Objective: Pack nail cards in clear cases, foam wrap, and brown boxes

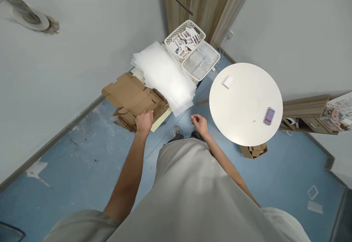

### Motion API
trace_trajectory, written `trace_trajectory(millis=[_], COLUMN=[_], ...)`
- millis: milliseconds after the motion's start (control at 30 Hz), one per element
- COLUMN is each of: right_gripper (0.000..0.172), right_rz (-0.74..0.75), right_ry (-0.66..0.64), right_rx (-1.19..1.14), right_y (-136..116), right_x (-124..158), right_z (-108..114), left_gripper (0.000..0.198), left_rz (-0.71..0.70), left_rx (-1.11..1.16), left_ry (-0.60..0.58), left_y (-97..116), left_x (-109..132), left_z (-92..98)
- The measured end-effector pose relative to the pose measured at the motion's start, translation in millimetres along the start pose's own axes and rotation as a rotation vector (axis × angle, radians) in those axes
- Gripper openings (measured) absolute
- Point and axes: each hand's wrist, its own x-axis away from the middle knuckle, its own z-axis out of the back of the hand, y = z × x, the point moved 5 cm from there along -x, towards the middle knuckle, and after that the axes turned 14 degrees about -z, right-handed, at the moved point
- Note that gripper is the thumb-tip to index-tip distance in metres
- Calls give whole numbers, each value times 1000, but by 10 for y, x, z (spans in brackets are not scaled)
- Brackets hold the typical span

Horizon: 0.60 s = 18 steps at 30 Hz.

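Observation:
Flattened brown cardboard boxes [132, 95] lie in a loose stack at the left, with folded flaps. My left hand [145, 121] is closed at the near edge of this stack, its fingers bent over the cardboard; their tips are hidden. In front of my body, my right hand [200, 124] hovers with loosely bent fingers, and nothing shows in it. It is between the stack of white sheets [167, 77] and the round white table [244, 132], apart from both.
Behind the sheets stand a white basket [184, 24] of printed cards and another basket [198, 77] with clear plastic boxes. A small white object [228, 82] and a blurred purple item [269, 116] lie on the table. An open cardboard box [253, 151] sits beneath it.

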Motion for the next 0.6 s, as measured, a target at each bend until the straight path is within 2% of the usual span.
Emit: trace_trajectory(millis=[100, 200, 300, 367, 467, 533, 600], right_gripper=[37, 34, 30, 29, 29, 30, 31], right_rz=[16, 19, 12, 15, 21, 28, 47], right_ry=[-5, -12, -11, -17, -25, -31, -45], right_rx=[0, -15, -29, -34, -49, -60, -75], right_y=[2, 19, 47, 67, 97, 105, 88], right_x=[47, 111, 193, 244, 280, 270, 243], right_z=[-73, -136, -172, -182, -171, -146, -102], left_gripper=[39, 33, 27, 25, 21, 18, 17], left_rz=[-59, -85, -70, 1, 134, 182, 178], left_rx=[-41, -7, 50, 89, 128, 145, 160], left_ry=[-33, 6, 156, 265, 359, 446, 596], left_y=[31, 10, 6, 24, 103, 197, 328], left_x=[-9, 14, 86, 168, 303, 383, 453], left_z=[-25, 7, 143, 260, 443, 613, 835])
